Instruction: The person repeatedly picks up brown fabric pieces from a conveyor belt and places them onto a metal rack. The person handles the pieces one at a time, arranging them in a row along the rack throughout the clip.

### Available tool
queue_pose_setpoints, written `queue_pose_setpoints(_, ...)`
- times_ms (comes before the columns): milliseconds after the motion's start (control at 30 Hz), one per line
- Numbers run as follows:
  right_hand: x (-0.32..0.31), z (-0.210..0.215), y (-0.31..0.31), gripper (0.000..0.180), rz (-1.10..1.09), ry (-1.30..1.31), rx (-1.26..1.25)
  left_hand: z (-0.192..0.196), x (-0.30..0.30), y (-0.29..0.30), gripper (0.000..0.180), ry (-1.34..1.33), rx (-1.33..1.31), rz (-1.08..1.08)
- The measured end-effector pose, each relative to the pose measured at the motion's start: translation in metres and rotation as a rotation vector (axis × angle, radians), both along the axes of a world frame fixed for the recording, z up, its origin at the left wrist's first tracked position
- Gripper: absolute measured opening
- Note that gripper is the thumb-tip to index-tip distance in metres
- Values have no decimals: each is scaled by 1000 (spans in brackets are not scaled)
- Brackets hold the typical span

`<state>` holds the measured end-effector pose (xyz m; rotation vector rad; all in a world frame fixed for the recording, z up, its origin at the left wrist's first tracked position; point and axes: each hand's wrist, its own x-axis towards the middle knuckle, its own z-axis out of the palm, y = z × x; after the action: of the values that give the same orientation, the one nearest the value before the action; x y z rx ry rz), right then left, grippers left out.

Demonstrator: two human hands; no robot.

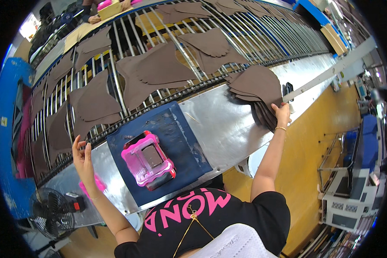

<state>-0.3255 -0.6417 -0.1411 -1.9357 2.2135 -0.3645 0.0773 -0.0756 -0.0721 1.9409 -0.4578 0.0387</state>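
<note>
1. The right hand (282, 114) is at the lower right edge of the stack of brown pieces (258, 86), right of centre in the frame. Its fingertips meet the edge there; whether they pinch a piece I cannot tell.
2. The left hand (82, 155) is empty, fingers loosely spread and raised, left of centre, near the edge of the roller conveyor (279, 45).
3. The stack lies fanned on the metal tabletop (215, 120), its curved layers showing along the lower left side.
4. More brown sheets (157, 69) lie in overlapping groups on the rollers, across the upper and left parts of the frame.
5. A pink block with a wavy rim (135, 161) sits on the blue mat (185, 150), lower centre, apart from both hands.
6. The step in hand appears to be taking or squaring pieces at the stack.
7. The next move probably calls for separating one layer cleanly by its edge, with the free hand ready to support the limp-looking material.
</note>
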Motion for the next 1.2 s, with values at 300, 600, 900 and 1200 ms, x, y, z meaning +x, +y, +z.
queue_pose_setpoints(300, -16, -11, -32, 66, 134, 11, 45, 6, -10, 3, 42, 10, 13, 11)
queue_pose_setpoints(600, 55, 133, 85, 33, 612, -460, -272, 34, -20, -20, 39, -40, -72, -88)
queue_pose_setpoints(900, 177, 137, 235, 27, 1162, -1352, 222, 64, -51, -53, 35, 206, -337, -311)
queue_pose_setpoints(1200, 233, 109, 311, 12, 1715, -980, 189, 101, -62, 62, 14, -101, -251, 74)
